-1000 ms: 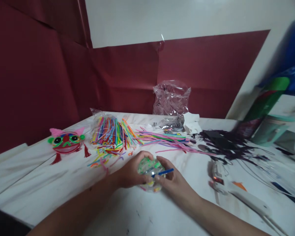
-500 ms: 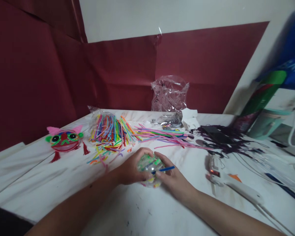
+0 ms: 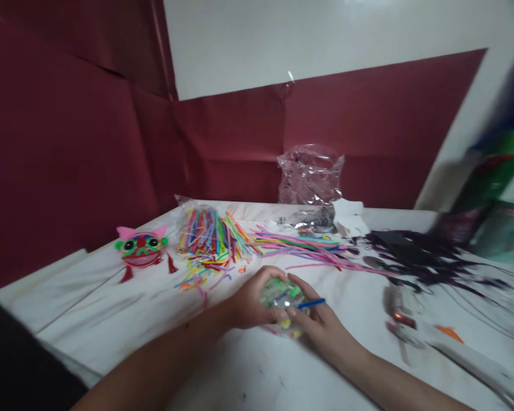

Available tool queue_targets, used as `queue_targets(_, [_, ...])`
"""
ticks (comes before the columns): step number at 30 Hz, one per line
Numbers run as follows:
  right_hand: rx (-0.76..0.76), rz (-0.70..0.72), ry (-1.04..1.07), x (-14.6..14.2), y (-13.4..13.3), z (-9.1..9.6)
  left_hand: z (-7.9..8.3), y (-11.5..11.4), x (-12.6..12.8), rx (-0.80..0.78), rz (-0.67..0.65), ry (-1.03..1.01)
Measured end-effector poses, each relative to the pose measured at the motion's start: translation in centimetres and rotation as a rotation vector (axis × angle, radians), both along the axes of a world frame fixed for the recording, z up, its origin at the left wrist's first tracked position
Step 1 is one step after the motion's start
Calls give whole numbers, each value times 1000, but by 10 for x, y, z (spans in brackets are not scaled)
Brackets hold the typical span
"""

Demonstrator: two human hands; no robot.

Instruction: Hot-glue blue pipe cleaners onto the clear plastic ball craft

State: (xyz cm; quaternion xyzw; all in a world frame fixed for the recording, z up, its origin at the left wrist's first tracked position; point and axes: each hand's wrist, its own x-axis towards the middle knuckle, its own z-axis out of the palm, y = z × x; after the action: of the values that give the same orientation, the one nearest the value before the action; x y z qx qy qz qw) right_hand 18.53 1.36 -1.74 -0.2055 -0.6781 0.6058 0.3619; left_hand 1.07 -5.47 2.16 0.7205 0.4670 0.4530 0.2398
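Both hands are closed around a clear, shiny, rounded plastic piece [image 3: 288,302] with green and yellow bits on or in it. My left hand [image 3: 257,299] wraps its left side, thumb at the near face. On the right side, my right hand [image 3: 314,317] grips it with the thumb in front and the fingers behind. A short blue strip [image 3: 312,303], like a pipe cleaner, sticks out to the right over my right hand. Whether it is fixed to the piece or pinched by the right thumb, I cannot tell. Fingers hide much of the piece.
A colourful mask [image 3: 142,248] with red tassels lies at left. Behind my hands are bundled pipe cleaners [image 3: 209,234], loose pink ones [image 3: 308,245] and a clear bag [image 3: 310,177]. At right are dark purple strands [image 3: 428,257] and a glue gun [image 3: 445,339] with a lit orange light and cord.
The view has turned left, so the tabletop things appear farther right and slightly lower. Both hands keep their hold on the plastic piece, with the blue strip still sticking out.
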Motion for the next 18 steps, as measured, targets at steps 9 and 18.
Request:
queue_targets(9, [-12,-164,-23,1,-7,-7,-6,7,-10,42,226,-245])
queue_targets(18, [-30,-216,-14,7,16,-19,-26,25,-36,17,463,-251])
